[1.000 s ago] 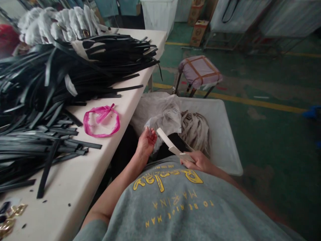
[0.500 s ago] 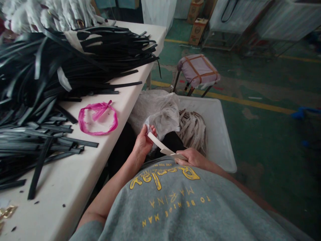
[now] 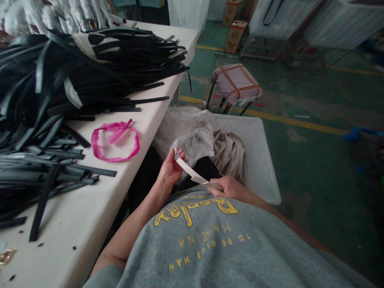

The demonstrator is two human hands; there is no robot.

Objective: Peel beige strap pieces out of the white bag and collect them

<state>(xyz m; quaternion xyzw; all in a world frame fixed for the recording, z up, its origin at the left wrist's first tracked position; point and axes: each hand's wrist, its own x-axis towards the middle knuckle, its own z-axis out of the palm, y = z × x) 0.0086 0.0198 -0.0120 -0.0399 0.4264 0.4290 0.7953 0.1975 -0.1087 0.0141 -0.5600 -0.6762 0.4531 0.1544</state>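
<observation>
A flat cream strip [image 3: 192, 173] runs between my two hands, just above my lap. My left hand [image 3: 169, 170] pinches its far end with curled fingers. My right hand [image 3: 227, 188] is closed on its near end, close to my grey shirt. Behind the strip sits a white plastic tub [image 3: 261, 160] holding a bundle of pale strips [image 3: 229, 154] and a crumpled clear bag [image 3: 189, 132].
A white table [image 3: 99, 200] stands on my left, covered by a large heap of black straps [image 3: 60, 88]. A pink plastic loop [image 3: 115, 141] lies near its edge. White bundles [image 3: 57, 16] sit at the far end. A taped stool [image 3: 235, 82] stands on the green floor.
My left hand has closed onto the far end of the cream strip, which now lies lower and flatter between both hands. The view has shifted slightly to the right.
</observation>
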